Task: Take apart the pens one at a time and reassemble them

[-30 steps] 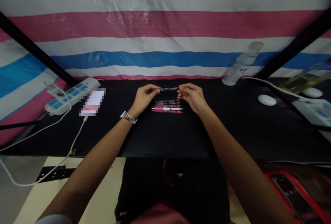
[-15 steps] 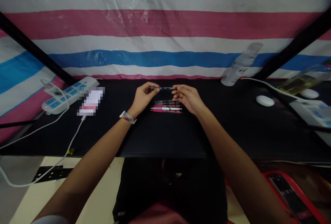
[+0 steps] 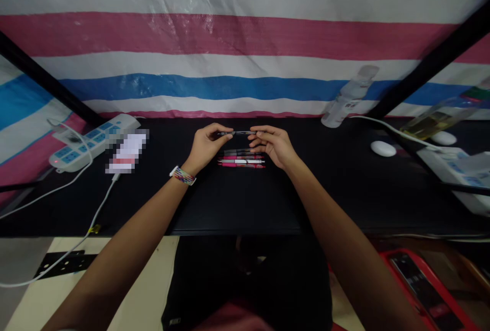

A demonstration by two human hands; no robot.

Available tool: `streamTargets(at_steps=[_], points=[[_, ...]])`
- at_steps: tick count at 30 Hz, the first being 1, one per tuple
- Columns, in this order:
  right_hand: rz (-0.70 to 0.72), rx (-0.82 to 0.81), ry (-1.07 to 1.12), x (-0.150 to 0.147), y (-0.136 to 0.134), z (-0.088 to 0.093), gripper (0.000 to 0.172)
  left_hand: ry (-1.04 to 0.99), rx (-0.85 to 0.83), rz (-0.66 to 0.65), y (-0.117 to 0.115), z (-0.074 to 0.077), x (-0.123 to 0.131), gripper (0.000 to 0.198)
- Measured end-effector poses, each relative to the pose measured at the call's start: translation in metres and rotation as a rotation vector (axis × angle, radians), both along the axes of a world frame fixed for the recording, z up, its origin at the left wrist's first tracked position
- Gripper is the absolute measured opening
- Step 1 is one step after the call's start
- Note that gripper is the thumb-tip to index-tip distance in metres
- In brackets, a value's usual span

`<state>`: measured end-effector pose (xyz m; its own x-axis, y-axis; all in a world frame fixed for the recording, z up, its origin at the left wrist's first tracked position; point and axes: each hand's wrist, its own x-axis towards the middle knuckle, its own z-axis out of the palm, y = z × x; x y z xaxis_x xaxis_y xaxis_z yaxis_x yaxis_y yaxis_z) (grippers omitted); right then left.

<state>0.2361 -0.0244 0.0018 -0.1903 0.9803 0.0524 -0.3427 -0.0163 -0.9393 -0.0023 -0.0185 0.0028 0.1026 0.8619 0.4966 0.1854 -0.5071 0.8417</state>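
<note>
While hands (image 3: pixel 206 146) (image 3: pixel 273 146) seemingly pinch both ends, dark pen (image 3: pixel 244 132) stretches between.

Makeshift desk nook: striped tarp wall (image 3: pixel 245 35), black desktop (image 3: pixel 245 203), power strip (image 3: pixel 94 142).

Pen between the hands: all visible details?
The pen is slim and dark, with a paler stretch along its barrel; it looks like plastic. It runs sideways, roughly level, beyond the row of pens on the black table. The left hand pinches one end, the right hand the other, so both ends are partly hidden. Any lettering is too small to read.
</note>
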Motion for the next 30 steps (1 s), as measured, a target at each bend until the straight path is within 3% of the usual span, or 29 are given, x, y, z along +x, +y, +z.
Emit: streamTargets(at_steps=[6, 12, 19, 24, 30], points=[[0.051, -0.090, 0.047, 0.003, -0.001, 0.004, 0.024, -0.001, 0.005, -0.031, 0.000, -0.003, 0.001, 0.014], [0.258, -0.191, 0.223, 0.009, -0.007, 0.008, 0.046, -0.043, -0.066, -0.043, 0.002, -0.004, 0.004, 0.016], [0.172, -0.232, 0.339, 0.004, 0.000, 0.000, 0.022, -0.068, -0.061, -0.058, 0.001, -0.003, 0.006, 0.021], [0.151, -0.269, 0.417, 0.003, -0.002, 0.005, 0.031, -0.060, -0.053, -0.067, 0.000, -0.004, 0.011, 0.019], [0.035, -0.168, 0.251, -0.001, -0.006, 0.008, 0.032, -0.056, -0.066, -0.070, -0.002, -0.001, 0.010, 0.022]])
